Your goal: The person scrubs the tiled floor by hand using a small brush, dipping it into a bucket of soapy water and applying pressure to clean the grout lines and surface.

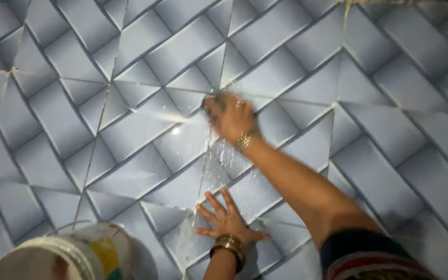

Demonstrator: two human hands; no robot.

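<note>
Head view | right hand (232, 118) closed around something blurred, maybe a cloth, rubbing the wet tiled wall (146, 119) mid-surface | left hand (227, 220) open, flat on tiles near bottom edge | bucket (60, 254) at bottom-left corner | tip: follow grout lines, keep the brace steady.

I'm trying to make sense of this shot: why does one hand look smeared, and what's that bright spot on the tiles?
Head view: the right hand is motion-blurred, while the left hand, flat on the tiled surface, is sharper. Bright glare shines off the wet glossy tiles beside the blurred hand. The bucket at the bottom left is soft and cropped.
</note>
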